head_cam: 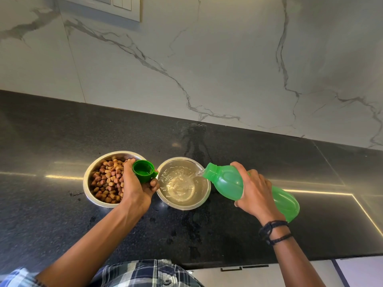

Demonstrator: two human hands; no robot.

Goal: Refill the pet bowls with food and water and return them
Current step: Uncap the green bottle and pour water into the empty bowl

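Checked shirt (145, 274) sits lowest. Right hand (257, 193) wraps tight round the green bottle (226, 181), tipping water into the water bowl (204, 200). Left hand (136, 189) holds the cap (143, 170) over the food bowl (86, 183). Tip too fast and water may splash onto the counter (310, 162).

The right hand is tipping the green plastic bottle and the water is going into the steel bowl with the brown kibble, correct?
Not quite. The head view shows the right hand tipping the green plastic bottle, but the water lands in the other round steel bowl, beside the steel bowl of brown kibble.
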